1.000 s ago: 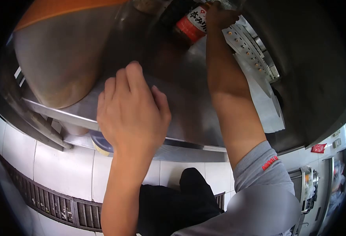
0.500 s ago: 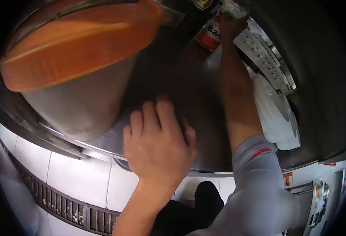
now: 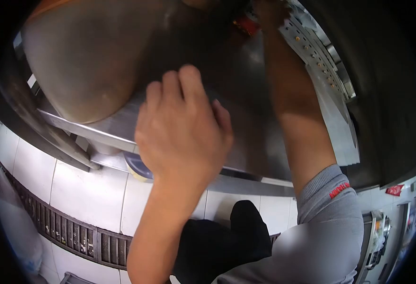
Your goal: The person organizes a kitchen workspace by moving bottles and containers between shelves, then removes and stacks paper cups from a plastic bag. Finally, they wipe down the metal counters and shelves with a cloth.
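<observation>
Right grip (image 3: 271, 14), red-labelled bottle (image 3: 246, 25) just to its left, contact unclear.

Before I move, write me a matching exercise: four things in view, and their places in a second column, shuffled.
Things:
1. left hand
2. right hand
3. slatted grate
4. large tub

Places:
A. set in the floor tiles
B. at the far side, beside the red label
C. standing at the left of the steel table
D. over the table's near edge

Pairs: 1-D, 2-B, 3-A, 4-C
</observation>
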`<move>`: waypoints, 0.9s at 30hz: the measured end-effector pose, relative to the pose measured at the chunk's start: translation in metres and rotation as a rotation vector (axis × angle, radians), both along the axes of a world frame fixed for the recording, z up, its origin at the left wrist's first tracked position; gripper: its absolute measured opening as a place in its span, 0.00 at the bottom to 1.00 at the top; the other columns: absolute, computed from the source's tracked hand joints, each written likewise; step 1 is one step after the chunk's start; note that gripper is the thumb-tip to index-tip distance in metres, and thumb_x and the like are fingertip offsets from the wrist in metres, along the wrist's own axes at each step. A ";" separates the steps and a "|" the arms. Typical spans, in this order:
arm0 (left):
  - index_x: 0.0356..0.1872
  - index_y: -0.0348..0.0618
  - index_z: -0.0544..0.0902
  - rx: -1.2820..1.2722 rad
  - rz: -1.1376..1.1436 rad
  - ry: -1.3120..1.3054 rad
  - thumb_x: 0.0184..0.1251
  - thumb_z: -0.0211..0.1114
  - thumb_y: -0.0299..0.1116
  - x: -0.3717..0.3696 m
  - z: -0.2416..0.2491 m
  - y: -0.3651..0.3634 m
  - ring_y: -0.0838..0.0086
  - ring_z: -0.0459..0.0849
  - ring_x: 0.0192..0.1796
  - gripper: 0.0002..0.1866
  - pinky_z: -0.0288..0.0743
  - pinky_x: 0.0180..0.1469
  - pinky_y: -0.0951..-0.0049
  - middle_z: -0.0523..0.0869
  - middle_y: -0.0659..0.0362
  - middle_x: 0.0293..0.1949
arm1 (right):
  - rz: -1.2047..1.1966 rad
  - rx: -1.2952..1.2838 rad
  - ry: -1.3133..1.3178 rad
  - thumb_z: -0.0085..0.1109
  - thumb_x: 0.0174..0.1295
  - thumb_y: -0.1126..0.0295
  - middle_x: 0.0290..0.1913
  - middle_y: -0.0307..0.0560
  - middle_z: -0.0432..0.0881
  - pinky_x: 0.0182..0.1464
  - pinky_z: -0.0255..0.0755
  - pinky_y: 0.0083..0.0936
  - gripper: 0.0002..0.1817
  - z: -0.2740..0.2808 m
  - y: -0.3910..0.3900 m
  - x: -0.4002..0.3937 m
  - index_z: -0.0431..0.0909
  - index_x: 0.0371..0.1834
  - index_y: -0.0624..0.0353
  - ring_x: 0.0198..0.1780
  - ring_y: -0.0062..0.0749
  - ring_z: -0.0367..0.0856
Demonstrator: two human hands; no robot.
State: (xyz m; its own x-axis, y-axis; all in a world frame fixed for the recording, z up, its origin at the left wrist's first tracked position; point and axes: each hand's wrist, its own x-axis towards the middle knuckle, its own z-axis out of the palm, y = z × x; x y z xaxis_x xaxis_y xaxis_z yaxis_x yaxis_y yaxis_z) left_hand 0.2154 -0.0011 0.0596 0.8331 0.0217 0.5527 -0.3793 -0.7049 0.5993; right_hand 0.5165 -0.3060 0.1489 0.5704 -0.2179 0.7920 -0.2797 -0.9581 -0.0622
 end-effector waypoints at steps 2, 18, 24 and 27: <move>0.53 0.40 0.74 0.012 -0.003 0.008 0.52 0.69 0.35 -0.003 -0.002 -0.001 0.56 0.80 0.48 0.26 0.76 0.45 0.59 0.82 0.53 0.45 | 0.098 0.107 0.092 0.65 0.53 0.41 0.66 0.71 0.67 0.62 0.68 0.47 0.47 -0.012 0.040 -0.033 0.59 0.70 0.59 0.64 0.60 0.70; 0.57 0.39 0.73 0.057 0.032 0.047 0.50 0.70 0.36 0.001 0.004 -0.003 0.56 0.80 0.49 0.31 0.76 0.46 0.59 0.82 0.54 0.46 | 0.213 0.073 0.091 0.54 0.64 0.44 0.57 0.74 0.75 0.63 0.69 0.46 0.41 -0.045 0.020 0.051 0.68 0.63 0.77 0.61 0.59 0.75; 0.55 0.38 0.73 0.123 0.075 -0.031 0.50 0.69 0.38 0.002 -0.001 -0.003 0.54 0.78 0.49 0.29 0.78 0.44 0.54 0.80 0.51 0.45 | 0.099 -0.043 0.595 0.46 0.68 0.65 0.52 0.57 0.83 0.64 0.70 0.43 0.19 -0.043 0.033 0.024 0.82 0.51 0.64 0.57 0.52 0.80; 0.54 0.38 0.73 0.171 0.130 -0.061 0.51 0.69 0.41 0.001 -0.003 -0.004 0.54 0.79 0.51 0.29 0.78 0.45 0.54 0.80 0.50 0.47 | 0.325 -0.058 0.469 0.49 0.67 0.65 0.49 0.55 0.83 0.59 0.70 0.39 0.17 -0.030 0.058 -0.083 0.83 0.49 0.64 0.53 0.47 0.80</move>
State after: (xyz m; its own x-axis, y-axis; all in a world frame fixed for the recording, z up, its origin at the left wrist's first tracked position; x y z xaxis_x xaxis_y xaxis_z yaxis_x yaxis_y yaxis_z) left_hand 0.2163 -0.0047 0.0564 0.7945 0.0280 0.6066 -0.3107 -0.8396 0.4456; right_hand 0.4338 -0.2484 0.1188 0.8938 0.0634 0.4439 0.0445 -0.9976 0.0530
